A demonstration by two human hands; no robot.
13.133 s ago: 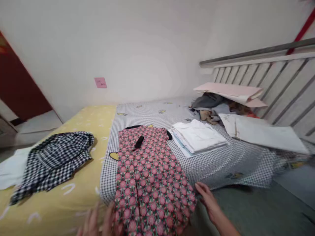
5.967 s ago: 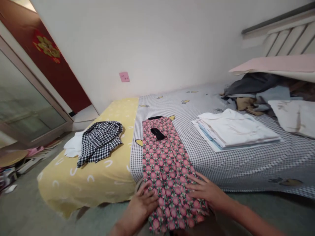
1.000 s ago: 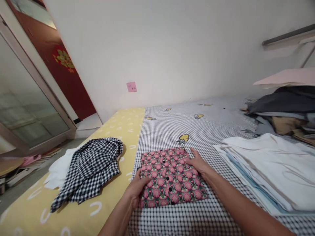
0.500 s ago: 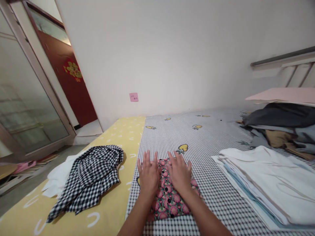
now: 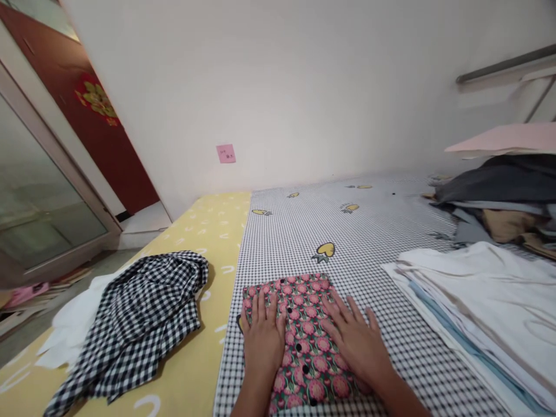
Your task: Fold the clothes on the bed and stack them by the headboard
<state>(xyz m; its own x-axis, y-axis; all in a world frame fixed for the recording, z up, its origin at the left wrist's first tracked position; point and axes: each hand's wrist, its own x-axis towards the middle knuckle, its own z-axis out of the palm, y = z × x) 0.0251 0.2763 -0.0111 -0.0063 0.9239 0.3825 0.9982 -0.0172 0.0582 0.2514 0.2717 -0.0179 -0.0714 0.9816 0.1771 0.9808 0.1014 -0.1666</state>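
A folded floral shirt (image 5: 306,333), pink flowers on dark green with a row of black buttons, lies flat on the checked bed sheet (image 5: 286,249). My left hand (image 5: 263,336) rests palm down on its left side, fingers stretched out. On the shirt's right edge lies my right hand (image 5: 358,336), also flat with fingers spread. Neither hand grips anything. Both palms hide parts of the shirt's sides.
A crumpled black-and-white checked garment (image 5: 147,318) lies left on the yellow sheet (image 5: 217,231), over a white cloth (image 5: 76,318). To the right is a stack of folded white clothes (image 5: 486,289). Behind it sit dark clothes (image 5: 499,185) under a pink board-like item (image 5: 508,139).
My hands have moved apart and toward me, the right one out to the shirt's right edge, uncovering more of the shirt. The camera view has shifted slightly.
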